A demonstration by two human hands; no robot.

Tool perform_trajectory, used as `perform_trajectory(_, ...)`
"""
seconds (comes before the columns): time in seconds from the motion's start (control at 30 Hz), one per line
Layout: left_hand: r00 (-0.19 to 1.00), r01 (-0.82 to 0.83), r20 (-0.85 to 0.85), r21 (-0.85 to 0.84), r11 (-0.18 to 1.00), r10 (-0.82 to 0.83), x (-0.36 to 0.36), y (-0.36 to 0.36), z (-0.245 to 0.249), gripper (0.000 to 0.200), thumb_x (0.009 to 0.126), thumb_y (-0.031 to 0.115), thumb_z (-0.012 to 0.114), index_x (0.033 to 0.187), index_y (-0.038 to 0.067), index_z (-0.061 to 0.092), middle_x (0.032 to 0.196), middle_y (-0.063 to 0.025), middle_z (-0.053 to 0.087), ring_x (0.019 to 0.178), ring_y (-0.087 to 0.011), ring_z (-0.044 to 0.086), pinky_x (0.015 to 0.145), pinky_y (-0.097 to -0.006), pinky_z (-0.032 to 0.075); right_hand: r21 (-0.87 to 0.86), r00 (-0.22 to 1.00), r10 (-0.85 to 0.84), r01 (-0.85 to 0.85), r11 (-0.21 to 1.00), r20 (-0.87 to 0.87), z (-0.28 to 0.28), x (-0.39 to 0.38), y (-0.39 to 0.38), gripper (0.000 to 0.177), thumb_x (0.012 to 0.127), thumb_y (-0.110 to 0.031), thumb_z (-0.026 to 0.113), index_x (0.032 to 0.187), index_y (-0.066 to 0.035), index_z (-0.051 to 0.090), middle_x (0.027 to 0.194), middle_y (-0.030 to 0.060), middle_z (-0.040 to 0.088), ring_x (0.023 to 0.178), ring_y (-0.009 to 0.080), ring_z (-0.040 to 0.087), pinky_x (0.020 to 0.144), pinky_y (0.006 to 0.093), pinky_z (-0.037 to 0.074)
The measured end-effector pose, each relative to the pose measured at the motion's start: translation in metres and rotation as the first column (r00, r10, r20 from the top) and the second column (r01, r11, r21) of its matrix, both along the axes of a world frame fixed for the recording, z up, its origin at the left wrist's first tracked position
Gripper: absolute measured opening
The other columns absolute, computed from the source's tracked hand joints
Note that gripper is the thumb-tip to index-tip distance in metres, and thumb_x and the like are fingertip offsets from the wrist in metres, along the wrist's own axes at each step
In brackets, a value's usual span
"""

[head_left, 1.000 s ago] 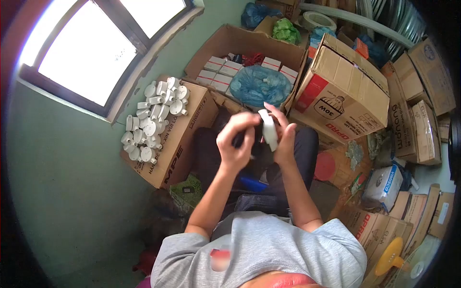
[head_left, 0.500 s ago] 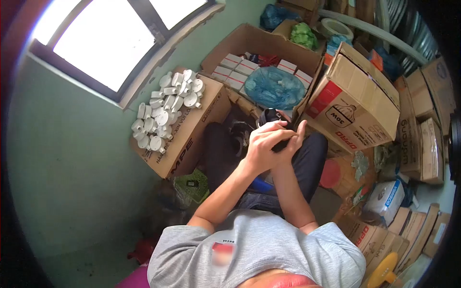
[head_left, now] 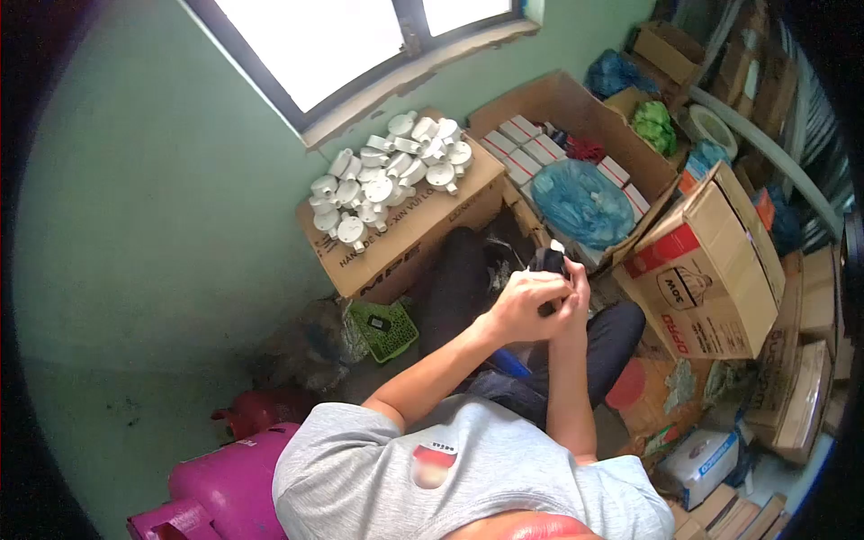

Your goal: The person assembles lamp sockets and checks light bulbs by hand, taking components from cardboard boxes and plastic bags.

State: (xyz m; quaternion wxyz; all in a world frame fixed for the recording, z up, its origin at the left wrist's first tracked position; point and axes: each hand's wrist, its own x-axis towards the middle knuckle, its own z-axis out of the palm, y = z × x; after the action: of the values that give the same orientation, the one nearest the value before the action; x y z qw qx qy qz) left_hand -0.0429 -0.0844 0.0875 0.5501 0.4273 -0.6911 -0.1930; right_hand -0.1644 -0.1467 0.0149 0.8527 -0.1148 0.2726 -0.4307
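Both hands meet above my lap around a black object (head_left: pixel 547 259), whose kind I cannot make out. A small white piece (head_left: pixel 556 245) shows at its far end. My left hand (head_left: pixel 526 304) lies over the near side with fingers curled and closed on it. From the right, my right hand (head_left: pixel 573 292) wraps round the same object, its fingers bent toward the white piece. Much of the black object is hidden by the fingers. Beyond the hands, to the left, many white round junction boxes (head_left: pixel 379 188) are heaped on a cardboard carton (head_left: pixel 409 238).
An open carton (head_left: pixel 589 103) holds small white boxes and a blue plastic bag (head_left: pixel 583 202). To the right leans a lamp carton (head_left: pixel 711 270). A green basket (head_left: pixel 385 328) sits by my left leg; a pink tank (head_left: pixel 238 481) stands lower left. A window (head_left: pixel 333 54) is above.
The view has swung so the scene sits lower and further right. My right hand's fingers, straighter before, have curled in round the black object, and the white piece now shows.
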Motion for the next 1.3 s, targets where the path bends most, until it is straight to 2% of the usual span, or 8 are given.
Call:
perform_trajectory(0.3, 0.912, 0.135, -0.402, 0.477, 0.869, 0.079, 0.047, 0.033, -0.032, 0.018, 0.104, 0.014, 0.065, 0.109, 0.001, 0.077, 0.082, -0.002, 0.071, 0.072, -0.0067, 0.062, 0.067, -0.0276, 0.054, 0.007, 0.997, -0.032, 0.032, 0.999, 0.07, -0.032, 0.018, -0.009, 0.034, 0.094, -0.031, 0.068, 0.115, -0.005, 0.061, 0.104, 0.0086, 0.064, 0.093, 0.0219, 0.065, 0.083, 0.0406, 0.056)
perform_trajectory(0.7, 0.946, -0.053, -0.237, 0.557, 0.829, 0.22, 0.096, 0.022, -0.045, 0.035, 0.098, 0.013, 0.076, 0.129, 0.003, 0.063, 0.108, -0.0062, 0.073, 0.097, -0.0111, 0.069, 0.085, -0.0309, 0.059, -0.456, 0.975, -0.086, -0.017, 0.89, -0.205, 0.009, 0.059, 0.003, 0.05, 0.109, -0.02, 0.05, 0.154, -0.006, 0.036, 0.146, 0.0211, 0.055, 0.134, 0.0304, 0.058, 0.114, 0.041, 0.047)
perform_trajectory(0.8, 0.908, -0.36, -0.043, 0.425, 0.831, 0.416, 0.153, -0.004, -0.038, 0.022, 0.096, 0.007, 0.074, 0.116, 0.0, 0.07, 0.127, -0.0088, 0.07, 0.103, -0.0123, 0.069, 0.081, -0.0283, 0.059, -0.787, 0.784, -0.501, 0.027, 0.616, -0.365, 0.037, 0.027, -0.02, 0.034, 0.108, -0.018, 0.055, 0.137, 0.0, 0.051, 0.126, 0.0136, 0.063, 0.121, 0.0239, 0.062, 0.113, 0.0418, 0.048)
perform_trajectory(0.9, 0.669, -0.731, 0.339, 0.139, 0.668, 0.661, 0.242, -0.05, -0.029, 0.022, 0.098, 0.008, 0.068, 0.118, 0.0, 0.069, 0.114, -0.014, 0.077, 0.068, -0.0158, 0.073, 0.059, -0.0249, 0.057, -0.84, 0.888, -0.452, 0.309, 0.447, 0.086, 0.131, -0.023, -0.023, 0.012, 0.099, -0.015, 0.061, 0.104, -0.006, 0.055, 0.086, 0.011, 0.064, 0.073, 0.0239, 0.062, 0.107, 0.0655, 0.047)
perform_trajectory(0.97, 0.547, -0.83, 0.537, 0.244, 0.502, 0.643, 0.293, -0.08, 0.0, 0.03, 0.098, 0.022, 0.067, 0.125, 0.008, 0.064, 0.104, -0.0137, 0.079, 0.094, -0.0369, 0.076, 0.083, -0.0489, 0.059, -0.892, 0.874, -0.369, 0.405, 0.198, 0.315, 0.188, -0.056, -0.007, 0.014, 0.092, -0.02, 0.063, 0.096, -0.009, 0.054, 0.075, 0.007, 0.059, 0.064, 0.0235, 0.057, 0.107, 0.0734, 0.043)
perform_trajectory(1.03, 0.482, -0.86, 0.611, 0.195, 0.471, 0.628, 0.341, -0.114, 0.006, 0.035, 0.097, 0.023, 0.067, 0.129, 0.012, 0.061, 0.106, -0.0134, 0.079, 0.101, -0.037, 0.075, 0.088, -0.05, 0.057, -0.919, 0.899, -0.234, 0.392, 0.05, 0.371, 0.235, -0.083, 0.013, 0.009, 0.089, -0.017, 0.064, 0.093, -0.012, 0.058, 0.073, 0.0033, 0.058, 0.061, 0.0216, 0.055, 0.101, 0.0642, 0.049)
perform_trajectory(1.1, 0.426, -0.885, 0.666, 0.168, 0.434, 0.612, 0.375, -0.143, 0.001, 0.037, 0.095, 0.026, 0.069, 0.129, 0.015, 0.06, 0.11, -0.0137, 0.078, 0.107, -0.0377, 0.073, 0.091, -0.0505, 0.056, -0.514, 0.493, 0.157, 0.843, 0.157, 0.856, 0.273, -0.076, 0.031, 0.023, 0.088, -0.006, 0.067, 0.071, -0.018, 0.055, 0.065, -0.0112, 0.06, 0.061, 0.0018, 0.059, 0.12, 0.0412, 0.022)
perform_trajectory(1.3, 0.381, -0.892, 0.812, 0.196, 0.408, 0.442, 0.396, -0.179, -0.02, 0.036, 0.096, 0.03, 0.068, 0.128, 0.017, 0.058, 0.119, -0.0185, 0.075, 0.116, -0.0394, 0.07, 0.096, -0.0519, 0.054, -0.758, 0.784, 0.03, 0.608, -0.237, 0.619, 0.3, -0.119, 0.055, 0.014, 0.093, 0.004, 0.055, 0.083, -0.006, 0.057, 0.074, -0.0008, 0.053, 0.083, 0.0109, 0.064, 0.109, 0.0367, 0.051)
